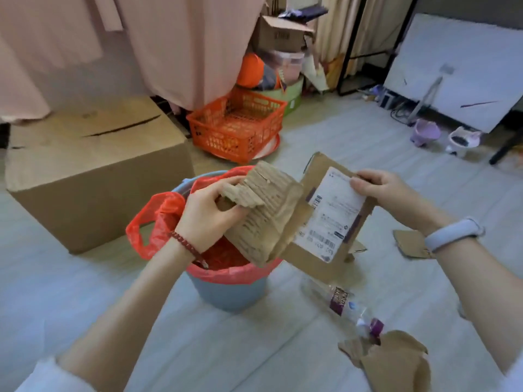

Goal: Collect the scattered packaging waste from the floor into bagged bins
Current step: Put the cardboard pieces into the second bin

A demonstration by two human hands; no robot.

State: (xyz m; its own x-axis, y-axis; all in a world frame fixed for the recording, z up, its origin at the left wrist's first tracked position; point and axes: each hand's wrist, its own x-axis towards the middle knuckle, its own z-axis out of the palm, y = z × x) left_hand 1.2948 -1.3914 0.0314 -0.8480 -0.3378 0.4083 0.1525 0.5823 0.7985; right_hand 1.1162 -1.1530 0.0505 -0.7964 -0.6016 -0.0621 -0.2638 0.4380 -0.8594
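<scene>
I see a big closed box (93, 171) at the left, plain brown. In front of me the blue bin (229, 292) carries a thin red bag (158, 222) folded over its rim, I think so that waste drops inside. Above it, my left hand (206, 213) grips a torn ribbed cardboard (266, 213), while my right hand (379, 188) pinches the flat piece with a white label (334, 216), probably tearing them smaller. A clear bottle (348, 306) and scraps (396, 360) lie on the floor (254, 349).
</scene>
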